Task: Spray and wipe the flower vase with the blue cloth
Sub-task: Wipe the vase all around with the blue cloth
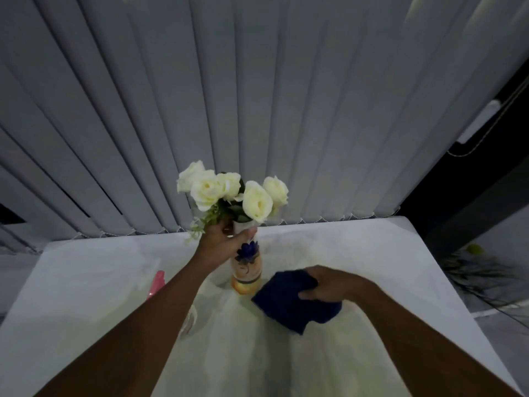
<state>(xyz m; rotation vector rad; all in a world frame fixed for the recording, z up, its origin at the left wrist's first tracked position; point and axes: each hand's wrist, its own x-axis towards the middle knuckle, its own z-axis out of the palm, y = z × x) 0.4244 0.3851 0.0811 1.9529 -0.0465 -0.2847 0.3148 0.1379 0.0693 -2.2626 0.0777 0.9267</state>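
My two bare forearms enter from the near edge and reach over the white table (86,282). My right hand (323,285) is clamped on the blue cloth (292,302), thumb under one folded edge and fingers over the top; the cloth hangs just right of the vase base, close to it, though I cannot tell whether they touch. My left hand (221,242) is closed around the neck of the flower vase (247,267), just below the white roses (229,190).

The vase stands upright at table centre, orange at the foot, with a blue flower ornament on its front.

Procedure for the wipe, as I judge it:
1. Keep the left-hand grip firm at the neck. The vase is tall and narrow with a top-heavy bouquet, so sideways pressure could tip it.
2. Bring the cloth flat against the body and stroke downward from below the left hand toward the base.
3. Work lightly around the raised ornament, which may catch on the cloth.
4. Rotate the vase with the left hand to present the far side.

Inventory:
- Vase: one.
- Cloth: one.
- Roses: five blooms visible.
- Pink sprayer top (157,283): one, on the table left of my left forearm, partly hidden.
- Grey vertical blinds (257,96): one set, along the far edge.
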